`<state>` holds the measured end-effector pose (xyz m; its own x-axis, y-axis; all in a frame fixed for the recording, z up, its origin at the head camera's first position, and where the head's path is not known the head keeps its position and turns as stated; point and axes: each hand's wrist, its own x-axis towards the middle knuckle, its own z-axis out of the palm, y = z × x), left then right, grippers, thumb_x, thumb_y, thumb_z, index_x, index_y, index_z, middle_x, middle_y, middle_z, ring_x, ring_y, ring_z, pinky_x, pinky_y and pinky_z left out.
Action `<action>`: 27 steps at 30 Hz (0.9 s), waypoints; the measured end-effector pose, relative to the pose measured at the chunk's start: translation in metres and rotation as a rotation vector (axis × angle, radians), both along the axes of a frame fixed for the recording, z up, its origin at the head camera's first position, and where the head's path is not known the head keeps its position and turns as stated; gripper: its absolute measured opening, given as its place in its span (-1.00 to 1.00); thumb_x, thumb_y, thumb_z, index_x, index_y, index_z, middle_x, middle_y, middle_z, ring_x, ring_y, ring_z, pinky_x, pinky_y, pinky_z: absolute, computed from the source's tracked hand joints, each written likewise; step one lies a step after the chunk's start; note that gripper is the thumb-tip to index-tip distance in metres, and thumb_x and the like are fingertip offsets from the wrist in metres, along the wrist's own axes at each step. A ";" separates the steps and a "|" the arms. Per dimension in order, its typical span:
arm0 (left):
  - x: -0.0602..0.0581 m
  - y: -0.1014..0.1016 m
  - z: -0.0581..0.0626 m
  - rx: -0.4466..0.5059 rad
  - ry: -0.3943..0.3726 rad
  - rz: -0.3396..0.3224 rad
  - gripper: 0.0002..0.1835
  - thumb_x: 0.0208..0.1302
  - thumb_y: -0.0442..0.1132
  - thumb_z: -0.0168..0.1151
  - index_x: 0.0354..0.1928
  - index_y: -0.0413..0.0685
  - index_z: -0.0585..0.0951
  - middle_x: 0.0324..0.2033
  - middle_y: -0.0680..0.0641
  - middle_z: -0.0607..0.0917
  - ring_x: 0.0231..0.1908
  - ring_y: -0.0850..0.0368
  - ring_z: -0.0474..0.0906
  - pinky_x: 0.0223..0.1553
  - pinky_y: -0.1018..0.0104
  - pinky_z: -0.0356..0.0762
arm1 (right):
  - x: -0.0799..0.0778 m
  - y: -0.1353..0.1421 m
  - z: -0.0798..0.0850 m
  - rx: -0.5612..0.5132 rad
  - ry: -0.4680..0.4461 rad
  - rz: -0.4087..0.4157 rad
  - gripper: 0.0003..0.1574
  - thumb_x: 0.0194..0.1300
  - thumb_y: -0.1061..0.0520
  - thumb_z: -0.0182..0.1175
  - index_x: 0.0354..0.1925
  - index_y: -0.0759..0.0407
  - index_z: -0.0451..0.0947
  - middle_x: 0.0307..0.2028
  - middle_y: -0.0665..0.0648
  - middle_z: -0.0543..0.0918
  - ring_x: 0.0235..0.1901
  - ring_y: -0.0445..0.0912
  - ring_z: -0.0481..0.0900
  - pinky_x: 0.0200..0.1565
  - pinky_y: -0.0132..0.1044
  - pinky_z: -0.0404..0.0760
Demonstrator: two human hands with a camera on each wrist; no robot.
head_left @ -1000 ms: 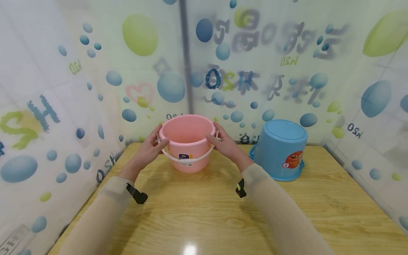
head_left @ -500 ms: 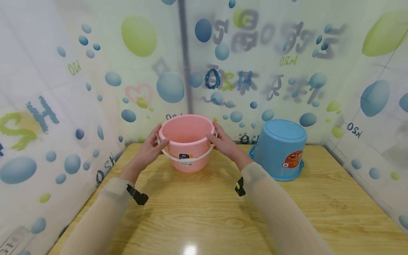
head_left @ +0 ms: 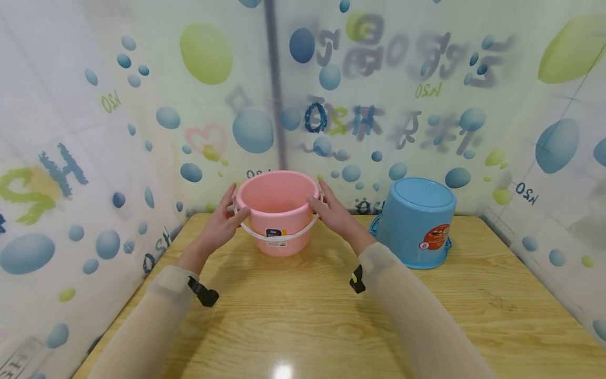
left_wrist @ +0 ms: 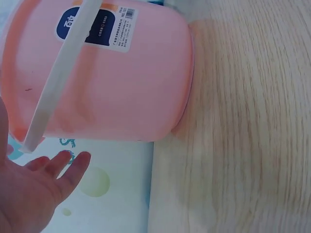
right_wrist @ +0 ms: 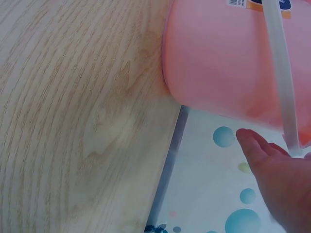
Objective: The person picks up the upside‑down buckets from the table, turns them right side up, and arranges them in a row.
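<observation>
A pink bucket [head_left: 294, 223] stands upright on the wooden table near the back wall. Its white handle [head_left: 276, 239] hangs down across the front, over a dark label. At the bucket's left side is my left hand [head_left: 219, 223], thumb at the rim. The left wrist view shows this hand's fingers [left_wrist: 73, 171] extended, with a gap to the bucket wall. Opposite it, my right hand [head_left: 335, 215] has its thumb over the right rim near the handle's end. Its fingers [right_wrist: 250, 145] are straight beside the wall in the right wrist view.
To the right, a blue bucket [head_left: 416, 223] stands upside down with a red label on its side. The wooden table [head_left: 293, 305] ends at curtain-like walls [head_left: 407, 79] printed with bubbles at the back and both sides.
The fingers of both hands have loosened slightly outward from the pink bucket's sides. Both buckets stay where they were.
</observation>
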<state>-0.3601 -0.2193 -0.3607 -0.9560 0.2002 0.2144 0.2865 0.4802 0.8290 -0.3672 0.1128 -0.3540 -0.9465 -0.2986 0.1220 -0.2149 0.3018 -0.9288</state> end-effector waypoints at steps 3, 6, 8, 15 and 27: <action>0.004 -0.003 0.002 -0.012 0.051 0.030 0.01 0.40 0.29 0.17 0.64 0.43 -0.25 0.59 -0.22 0.03 0.47 -0.32 0.24 0.29 -0.31 0.43 | 0.005 0.003 0.002 0.037 0.021 -0.026 0.11 0.32 -0.62 -0.01 0.59 -0.55 -0.35 0.61 0.15 0.02 0.57 0.14 0.07 0.43 0.26 0.28; 0.009 -0.008 0.005 -0.004 0.123 0.056 0.00 0.40 0.25 0.20 0.65 0.37 -0.20 0.59 -0.21 0.02 0.51 -0.31 0.15 0.35 -0.33 0.34 | 0.012 0.009 0.002 0.059 0.021 -0.035 0.10 0.34 -0.59 0.02 0.59 -0.54 -0.34 0.60 0.15 0.04 0.55 0.20 0.12 0.41 0.30 0.29; 0.013 -0.010 0.008 0.014 0.189 0.068 -0.03 0.41 0.19 0.23 0.65 0.33 -0.14 0.58 -0.20 0.05 0.52 -0.29 0.12 0.38 -0.33 0.29 | 0.018 0.015 0.002 0.056 0.016 -0.025 0.09 0.37 -0.54 0.04 0.60 -0.51 -0.34 0.60 0.14 0.03 0.53 0.23 0.15 0.40 0.31 0.31; 0.040 -0.005 0.023 0.028 0.369 0.069 -0.18 0.42 0.02 0.29 0.60 0.31 0.12 0.52 -0.08 0.25 0.47 -0.11 0.28 0.34 -0.23 0.40 | 0.045 0.040 -0.006 0.118 0.049 0.061 0.12 0.42 -0.49 0.02 0.63 -0.35 -0.36 0.61 0.17 0.00 0.54 0.18 0.17 0.41 0.27 0.31; 0.088 0.059 0.030 0.095 0.309 -0.404 -0.28 0.47 -0.26 0.24 0.57 0.24 0.22 0.47 -0.06 0.38 0.35 -0.23 0.46 0.17 0.24 0.62 | 0.117 0.077 -0.013 0.213 0.039 0.200 -0.03 0.53 -0.27 0.06 0.62 -0.36 -0.27 0.61 0.05 0.02 0.54 0.22 0.15 0.41 0.28 0.30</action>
<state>-0.2720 -0.1607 -0.3311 -0.6957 0.5065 0.5094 0.6717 0.2072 0.7113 -0.2503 0.1899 -0.3674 -0.8619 -0.5020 0.0714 -0.3239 0.4368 -0.8392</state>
